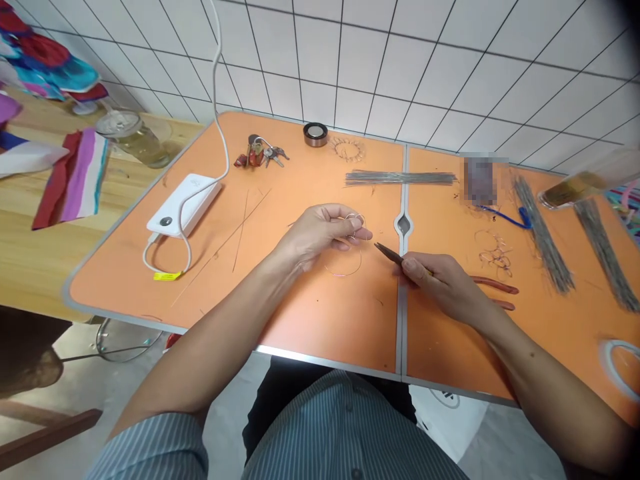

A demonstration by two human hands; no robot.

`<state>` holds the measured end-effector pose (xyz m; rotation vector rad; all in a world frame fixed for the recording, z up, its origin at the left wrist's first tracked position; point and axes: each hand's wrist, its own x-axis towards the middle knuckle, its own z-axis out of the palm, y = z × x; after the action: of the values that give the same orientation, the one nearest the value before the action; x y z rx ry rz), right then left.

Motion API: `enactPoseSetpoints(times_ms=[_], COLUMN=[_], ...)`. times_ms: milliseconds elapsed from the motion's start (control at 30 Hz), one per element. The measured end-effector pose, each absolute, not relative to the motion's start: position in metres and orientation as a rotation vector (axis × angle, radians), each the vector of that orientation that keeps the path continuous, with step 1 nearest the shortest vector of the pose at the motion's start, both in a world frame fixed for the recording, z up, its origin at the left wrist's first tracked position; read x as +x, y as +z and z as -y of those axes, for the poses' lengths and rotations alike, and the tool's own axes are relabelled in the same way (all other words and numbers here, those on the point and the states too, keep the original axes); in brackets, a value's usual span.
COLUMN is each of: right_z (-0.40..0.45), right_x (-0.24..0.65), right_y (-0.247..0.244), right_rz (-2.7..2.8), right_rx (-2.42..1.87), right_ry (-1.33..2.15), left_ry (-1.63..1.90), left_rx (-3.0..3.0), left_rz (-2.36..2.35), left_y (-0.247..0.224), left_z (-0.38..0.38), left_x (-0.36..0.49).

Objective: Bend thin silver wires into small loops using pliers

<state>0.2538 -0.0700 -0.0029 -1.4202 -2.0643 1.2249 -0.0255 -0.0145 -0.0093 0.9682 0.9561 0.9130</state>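
Note:
Between the thumb and fingers of my left hand [333,227] is a thin wire [361,257], bent into loops, with a curved length hanging below the fingers. My right hand [443,280] is wrapped round a pair of pliers [390,254]. The dark, pointed jaws aim left at my left fingertips, a small gap away from the wire. Whether the jaws are fully closed is hard to make out. Just behind my right hand lie red handles [495,285] of another tool, its head hidden by the hand.
Wire bundles [400,178] [545,237] [607,257] and coiled wire pieces [495,253] lie on the orange table [300,313]. A white power bank [185,205] with a cable, keys [267,155] and a tape roll [315,135] sit left and back. Jars [135,137] [575,190] lie at both sides.

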Motion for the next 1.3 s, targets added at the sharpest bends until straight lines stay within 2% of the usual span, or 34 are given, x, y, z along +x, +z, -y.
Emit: enactPoseSetpoints(times_ms=[800, 1300], right_z=[0.0744, 0.0745], right_x=[0.2460, 0.2451], right_y=[-0.0058, -0.0044], right_rz=[2.260, 2.277], right_rx=[-1.404, -1.373], right_ry=[0.916, 0.890], left_ry=[0.855, 0.847], left_rx=[0.980, 1.017], left_rz=[-0.932, -0.921], left_y=[-0.0089, -0.0100], left_z=[0.0197, 0.0208], left_x=[-0.0226, -0.0234])
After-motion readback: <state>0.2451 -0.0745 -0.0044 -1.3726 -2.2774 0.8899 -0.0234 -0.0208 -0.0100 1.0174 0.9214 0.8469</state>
